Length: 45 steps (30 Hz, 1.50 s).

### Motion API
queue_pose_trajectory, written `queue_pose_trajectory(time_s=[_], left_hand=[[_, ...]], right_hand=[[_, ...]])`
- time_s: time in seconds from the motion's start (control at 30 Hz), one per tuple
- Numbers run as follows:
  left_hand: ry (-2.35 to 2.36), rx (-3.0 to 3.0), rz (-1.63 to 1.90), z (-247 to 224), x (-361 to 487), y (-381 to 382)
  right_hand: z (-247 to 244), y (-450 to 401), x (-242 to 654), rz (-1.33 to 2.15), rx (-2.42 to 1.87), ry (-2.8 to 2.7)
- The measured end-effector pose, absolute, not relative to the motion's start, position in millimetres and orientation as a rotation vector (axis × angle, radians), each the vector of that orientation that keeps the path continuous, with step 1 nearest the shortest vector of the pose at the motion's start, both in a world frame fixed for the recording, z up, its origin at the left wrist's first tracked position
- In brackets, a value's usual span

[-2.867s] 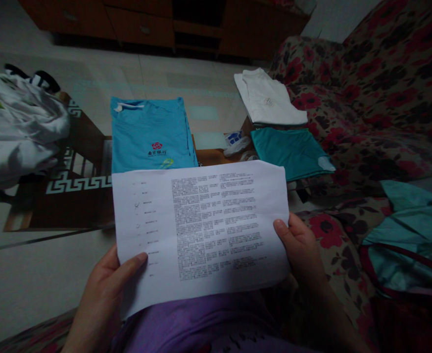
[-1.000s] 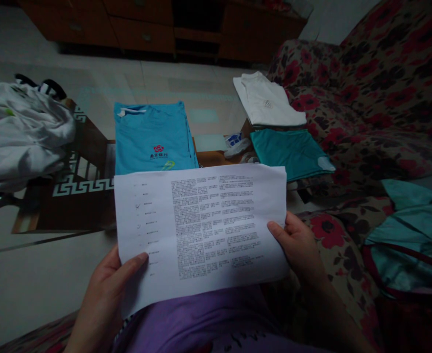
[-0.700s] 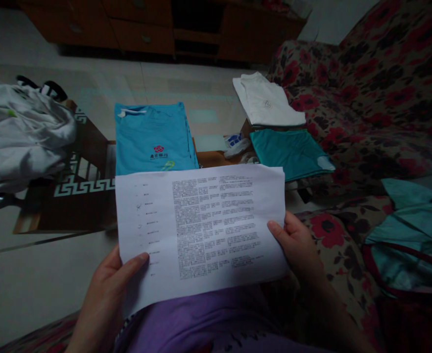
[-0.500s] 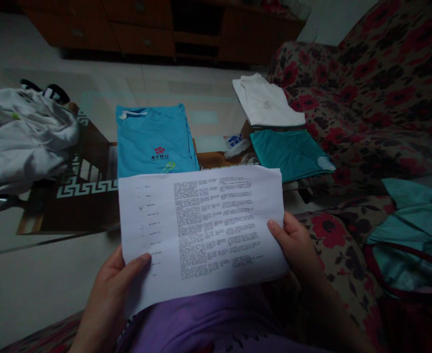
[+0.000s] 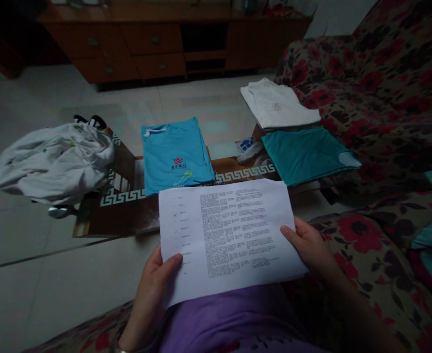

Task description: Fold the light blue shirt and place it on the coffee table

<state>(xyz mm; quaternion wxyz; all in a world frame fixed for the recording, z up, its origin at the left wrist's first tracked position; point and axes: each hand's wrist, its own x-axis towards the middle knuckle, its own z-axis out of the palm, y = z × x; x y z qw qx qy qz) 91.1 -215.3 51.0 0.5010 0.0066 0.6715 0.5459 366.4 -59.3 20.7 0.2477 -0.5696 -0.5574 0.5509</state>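
Note:
A printed sheet of paper (image 5: pixel 230 235), with columns of small text and a few pen ticks near its left side, is held over my lap. My left hand (image 5: pixel 157 274) grips its left edge, thumb on top and fingers hidden beneath. At the right edge my right hand (image 5: pixel 309 245) pinches it the same way. Just beyond the paper lies a folded blue T-shirt (image 5: pixel 175 152) with a red logo. Farther right are a folded teal garment (image 5: pixel 307 152) and, behind it, a folded white T-shirt (image 5: pixel 280 105).
A crumpled heap of white clothing (image 5: pixel 54 162) sits at the left of the glass-topped table (image 5: pixel 124 196). Beside the blue shirt is a plastic packet (image 5: pixel 248 149). A floral sofa (image 5: pixel 359 230) runs along the right, and a wooden cabinet (image 5: pixel 157 44) stands at the back.
The view has turned left and slightly upward, so the table, clothes and paper appear farther right, with more of the white heap and cabinet showing. Both hands keep the same hold on the paper.

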Motion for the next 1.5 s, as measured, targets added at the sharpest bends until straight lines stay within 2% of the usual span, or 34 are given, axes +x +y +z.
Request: queue_pose_trajectory(time_s=[1.5], left_hand=[[1.594,0.081,1.415,56.8,87.4,-230.3]], right_hand=[[27.0,-71.7,368.4,1.504,-1.596,-1.403]])
